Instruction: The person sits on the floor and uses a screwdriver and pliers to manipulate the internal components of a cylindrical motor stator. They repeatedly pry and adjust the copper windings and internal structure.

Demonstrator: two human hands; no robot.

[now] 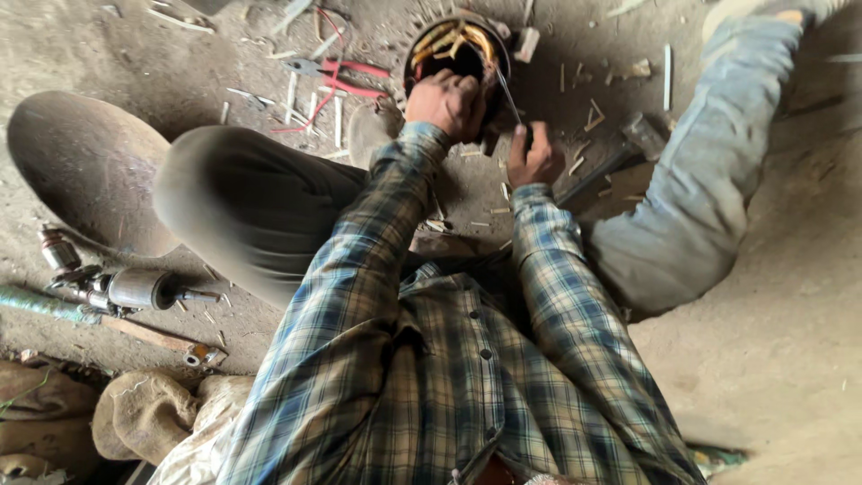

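Note:
A round dark motor stator [458,49] with yellowish copper windings lies on the dirt floor between my legs. My left hand [444,103] rests on its near rim, fingers curled against the windings. My right hand [532,160] grips a thin metal tool [508,97] whose tip points up into the stator's right side. Both arms wear a blue plaid shirt.
Red-handled pliers [346,76] lie left of the stator among several white sticks. A hammer [620,153] lies to the right. Metal motor parts [135,289] and a green pipe [40,304] sit at left, cloth sacks [144,413] at bottom left.

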